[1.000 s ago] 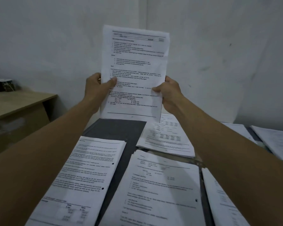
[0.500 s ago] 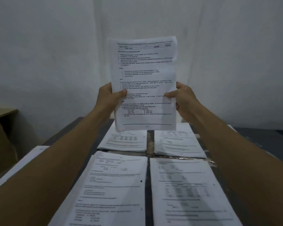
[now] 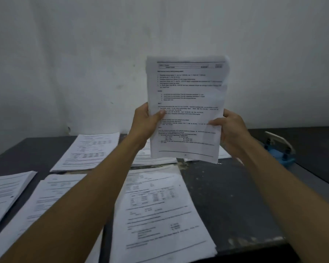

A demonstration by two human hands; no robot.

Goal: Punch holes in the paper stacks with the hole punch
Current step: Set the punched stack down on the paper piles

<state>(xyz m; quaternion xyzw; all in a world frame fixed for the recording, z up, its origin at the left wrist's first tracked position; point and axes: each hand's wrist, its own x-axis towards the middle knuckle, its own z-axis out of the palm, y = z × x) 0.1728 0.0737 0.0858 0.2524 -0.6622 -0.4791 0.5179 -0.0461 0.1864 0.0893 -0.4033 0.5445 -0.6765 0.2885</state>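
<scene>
Paper stack (image 3: 186, 111), printed sheets, held upright in the air in front of a pale wall, above the far part of a dark table (image 3: 226, 196). Left hand (image 3: 143, 124) grips the stack's left edge, thumb pressed across the front page, fingers curled behind. Right hand (image 3: 230, 130) grips the right edge the same way, thumb on the front. Both arms stretched forward. Vs. half a sec ago, the view has swung right: the held stack now sits right of centre, and a blue hole punch (image 3: 279, 149) w/ a pale lever has come into sight on the table, just beside the right hand and lower, partly hidden by the right forearm. Several other stacks (image 3: 160, 215) lie flat on the table in rows, to the left and below the arms. Frame is blurred, so text and any holes in the held pages can't be read. Likely meaning: the stack is being carried toward the punch, approx. ready for lining up; punching of this one not yet begun.
</scene>
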